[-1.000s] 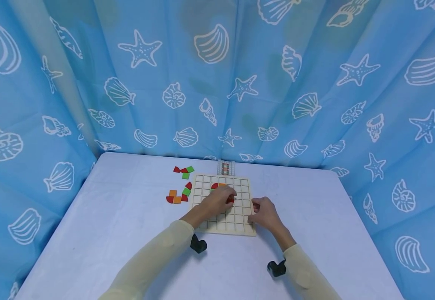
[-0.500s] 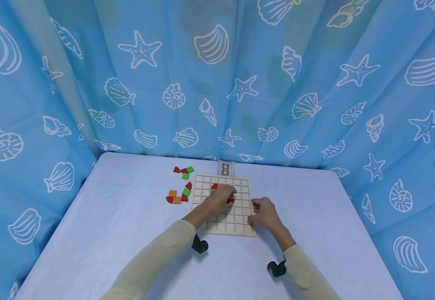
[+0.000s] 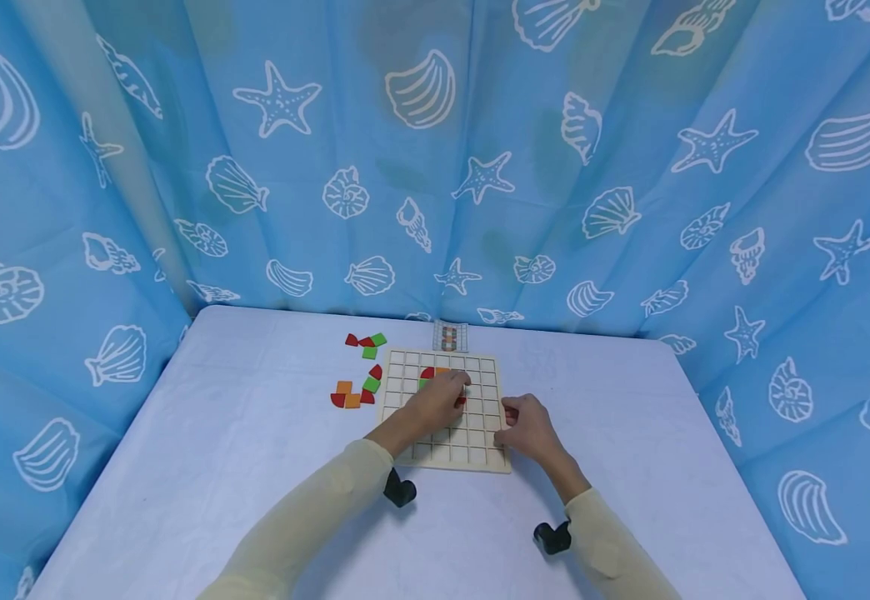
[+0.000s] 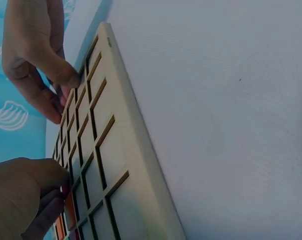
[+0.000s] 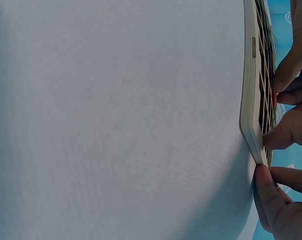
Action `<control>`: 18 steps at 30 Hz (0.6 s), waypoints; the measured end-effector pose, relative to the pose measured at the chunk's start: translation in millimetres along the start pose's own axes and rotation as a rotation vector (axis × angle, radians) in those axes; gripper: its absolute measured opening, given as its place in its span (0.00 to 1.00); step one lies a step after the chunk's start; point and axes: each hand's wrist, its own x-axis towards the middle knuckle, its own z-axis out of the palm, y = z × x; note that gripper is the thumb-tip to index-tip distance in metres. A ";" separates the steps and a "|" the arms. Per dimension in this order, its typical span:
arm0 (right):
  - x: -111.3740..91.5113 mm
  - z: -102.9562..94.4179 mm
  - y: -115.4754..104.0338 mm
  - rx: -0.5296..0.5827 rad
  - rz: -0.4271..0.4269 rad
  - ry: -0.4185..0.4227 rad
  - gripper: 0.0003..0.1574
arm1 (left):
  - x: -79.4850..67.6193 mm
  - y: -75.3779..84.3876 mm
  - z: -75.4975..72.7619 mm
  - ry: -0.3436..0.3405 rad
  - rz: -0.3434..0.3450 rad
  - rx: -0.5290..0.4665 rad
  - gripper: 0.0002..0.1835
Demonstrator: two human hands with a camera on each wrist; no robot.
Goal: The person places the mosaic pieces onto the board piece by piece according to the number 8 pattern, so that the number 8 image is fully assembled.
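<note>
Barely shifting over the past second, the left hand (image 3: 433, 402) is pinching a red piece (image 3: 461, 401) at the grid board (image 3: 472, 457) on the tabletop (image 3: 600, 375), apparently still fitting it; the right hand (image 3: 528, 425) is gripping the board's edge.

Head view high, wrist views nr, same board (image 3: 472, 450)

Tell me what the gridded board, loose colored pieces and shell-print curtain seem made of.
Gridded board: likely unpainted plywood, matte; pale tan, with lines along its edge.
Loose colored pieces: painted wood or plastic, too small to tell, finish included; flat, evenly colored.
Shell-print curtain: probably thin, smooth fabric, perhaps plastic sheeting; soft folds.
</note>
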 end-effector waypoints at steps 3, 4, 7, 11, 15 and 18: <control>0.3 -0.7 -0.2 -0.005 -0.009 0.002 0.43 | 0.4 -1.6 -0.6 0.010 0.000 -0.027 0.24; 0.6 -0.5 0.0 -0.007 -0.008 0.003 0.43 | 0.6 -2.4 -0.6 0.015 0.002 -0.036 0.24; 1.2 -0.4 0.6 -0.015 -0.016 0.003 0.43 | 0.5 -4.6 -0.2 0.021 0.001 -0.062 0.23; 1.6 0.6 0.4 -0.010 -0.002 0.003 0.43 | -1.8 -7.9 -2.4 0.013 -0.015 -0.108 0.22; 1.3 1.8 -0.6 0.004 0.024 0.003 0.44 | -4.9 -15.5 -8.2 0.032 -0.020 -0.117 0.19; 0.9 2.0 -1.3 0.004 0.031 0.005 0.44 | -6.8 -24.7 -14.6 0.061 -0.027 -0.099 0.17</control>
